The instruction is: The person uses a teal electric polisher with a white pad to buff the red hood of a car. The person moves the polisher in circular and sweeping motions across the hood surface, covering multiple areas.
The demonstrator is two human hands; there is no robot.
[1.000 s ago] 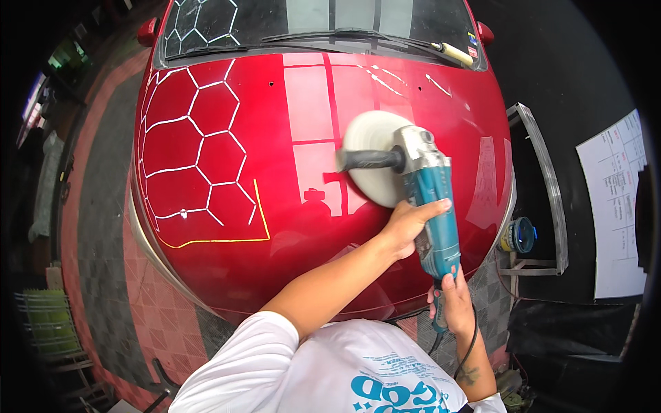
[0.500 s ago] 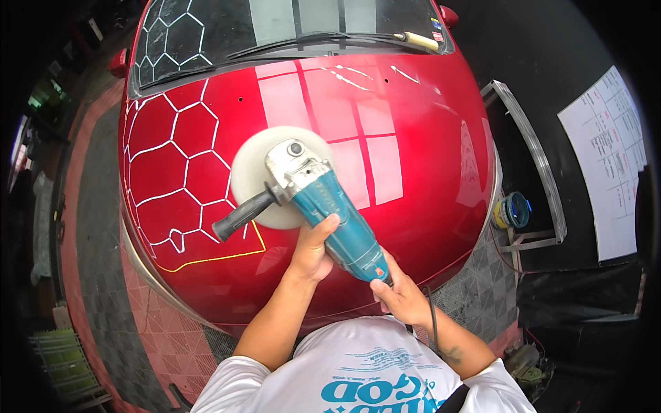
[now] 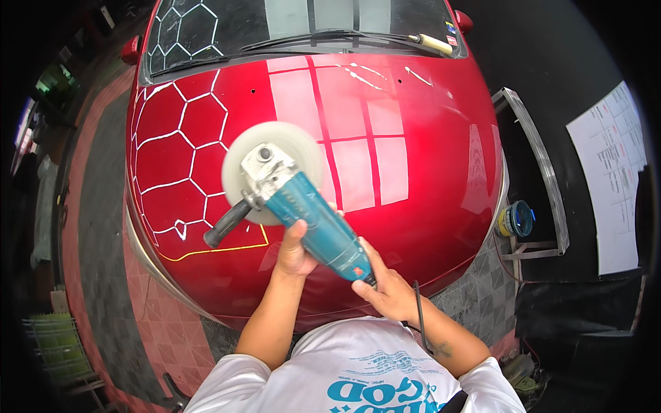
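Note:
Both my hands hold a teal rotary polisher point(image 3: 319, 224) over a glossy red car hood point(image 3: 441, 165). My left hand point(image 3: 296, 251) wraps the underside of its body near the middle. At the rear end, by the power cord, my right hand point(image 3: 382, 282) is closed round the grip. A round pale polishing pad point(image 3: 237, 148) sits at the head; I cannot tell whether it touches the paint. The black side handle point(image 3: 227, 224) sticks out to the left with no hand on it. White hexagon lines point(image 3: 195, 144) and a yellow line point(image 3: 217, 250) mark the hood's left part.
The windshield point(image 3: 241, 24) has wipers and a pale-handled tool point(image 3: 432, 45) at its base. On the right stand a metal frame point(image 3: 533, 144), a container with a blue rim point(image 3: 516, 219) and a paper chart point(image 3: 609, 179). A power cord point(image 3: 420, 310) hangs by my right forearm.
The polisher and both hands have shifted slightly left relative to the hood. The whole view has moved a little, and both hands keep their hold.

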